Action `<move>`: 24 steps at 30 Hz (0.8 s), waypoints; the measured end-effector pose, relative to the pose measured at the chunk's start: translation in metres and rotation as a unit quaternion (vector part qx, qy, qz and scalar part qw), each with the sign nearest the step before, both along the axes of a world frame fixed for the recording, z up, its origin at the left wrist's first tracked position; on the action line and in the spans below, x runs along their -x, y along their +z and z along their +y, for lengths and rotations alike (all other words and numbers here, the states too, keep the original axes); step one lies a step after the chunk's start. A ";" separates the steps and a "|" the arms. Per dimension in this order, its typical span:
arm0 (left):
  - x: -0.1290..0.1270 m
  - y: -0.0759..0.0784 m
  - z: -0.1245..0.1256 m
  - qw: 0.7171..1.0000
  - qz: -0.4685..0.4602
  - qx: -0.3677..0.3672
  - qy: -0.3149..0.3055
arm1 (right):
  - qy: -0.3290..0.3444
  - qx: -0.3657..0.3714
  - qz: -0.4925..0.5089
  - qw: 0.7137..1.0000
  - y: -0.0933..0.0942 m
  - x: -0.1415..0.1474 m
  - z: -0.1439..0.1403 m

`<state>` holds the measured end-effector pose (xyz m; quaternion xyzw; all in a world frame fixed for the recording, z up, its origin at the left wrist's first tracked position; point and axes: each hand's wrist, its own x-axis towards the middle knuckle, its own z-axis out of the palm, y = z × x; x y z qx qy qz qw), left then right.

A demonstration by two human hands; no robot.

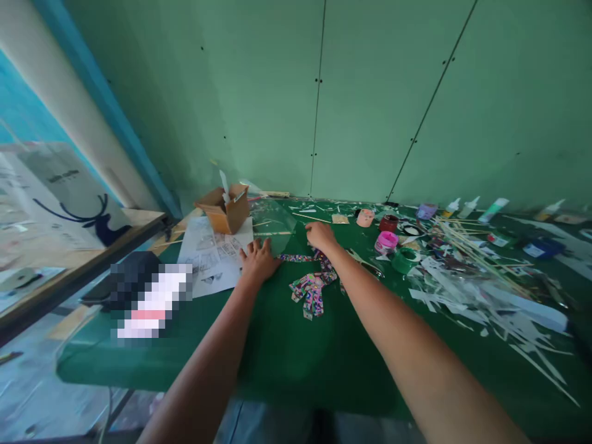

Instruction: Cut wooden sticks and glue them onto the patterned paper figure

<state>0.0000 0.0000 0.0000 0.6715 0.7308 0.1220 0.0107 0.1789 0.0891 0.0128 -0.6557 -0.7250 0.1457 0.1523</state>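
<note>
My left hand (257, 259) lies flat with fingers spread on the green table (296, 345), pressing the near edge of a clear plastic sheet (277, 226). My right hand (320, 235) grips the same sheet at its right edge, fingers curled over it. Just in front of my right wrist lies a patterned, multicoloured paper cut-out (311, 288) with several narrow strips. White printed paper sheets (213, 256) sit left of my left hand.
An open cardboard box (225, 208) stands at the back left. Paint jars (386, 241), a green tape roll (404, 259), glue bottles (493, 209), wooden sticks (467, 243) and white paper scraps (504, 308) cover the right side. A black object (132, 271) lies near the left edge.
</note>
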 end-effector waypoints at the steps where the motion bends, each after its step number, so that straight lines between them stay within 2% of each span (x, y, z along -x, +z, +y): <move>1: -0.001 -0.004 0.001 1.000 -0.001 -0.012 0.010 | 0.014 0.002 -0.035 0.999 0.000 0.006 0.002; 3: -0.002 -0.010 0.002 0.999 -0.003 -0.036 0.020 | 0.046 -0.004 -0.102 0.994 0.000 0.017 0.005; 5: -0.002 -0.013 0.001 0.998 -0.004 -0.058 0.017 | 0.064 -0.004 -0.126 0.990 -0.002 0.027 0.008; 8: -0.002 -0.013 -0.002 0.997 -0.008 -0.079 0.014 | 0.075 -0.038 -0.077 0.993 -0.007 0.037 0.013; 11: -0.002 -0.012 -0.004 0.996 -0.016 -0.084 0.030 | 0.123 -0.091 -0.056 0.987 -0.012 0.043 0.016; 14: -0.002 -0.012 -0.005 0.995 -0.019 -0.093 0.035 | 0.171 -0.078 -0.077 0.979 -0.013 0.052 0.016; 19: -0.003 -0.010 -0.008 0.993 -0.021 -0.112 0.030 | 0.157 -0.068 -0.119 0.978 -0.012 0.069 0.013; 24: -0.002 -0.005 -0.012 0.990 -0.033 -0.132 0.033 | 0.159 -0.051 -0.170 0.971 -0.007 0.073 0.013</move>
